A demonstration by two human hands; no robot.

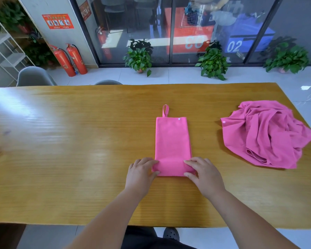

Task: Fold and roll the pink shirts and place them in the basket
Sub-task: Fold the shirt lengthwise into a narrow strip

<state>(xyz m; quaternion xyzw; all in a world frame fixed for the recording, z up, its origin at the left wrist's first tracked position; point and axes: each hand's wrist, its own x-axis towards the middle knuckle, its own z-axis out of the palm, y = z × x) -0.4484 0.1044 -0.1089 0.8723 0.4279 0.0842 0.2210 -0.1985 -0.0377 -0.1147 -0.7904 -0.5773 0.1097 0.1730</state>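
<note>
A pink cloth folded into a long narrow strip (pixel 171 139) lies on the wooden table (pixel 61 141), with a loop and a white snap at its far end. Its near end is turned over into a short fold. My left hand (pixel 142 170) pinches the left end of that fold between thumb and fingers. My right hand (pixel 200 171) pinches the right end the same way. A second pink cloth (pixel 266 133) lies crumpled in a heap on the table to the right. No basket is in view.
Two grey chairs (pixel 33 77) stand behind the table's far left edge. Beyond are two fire extinguishers (pixel 70 60), potted plants (pixel 139 57) on the floor and a glass wall. The table's right edge runs just past the crumpled cloth.
</note>
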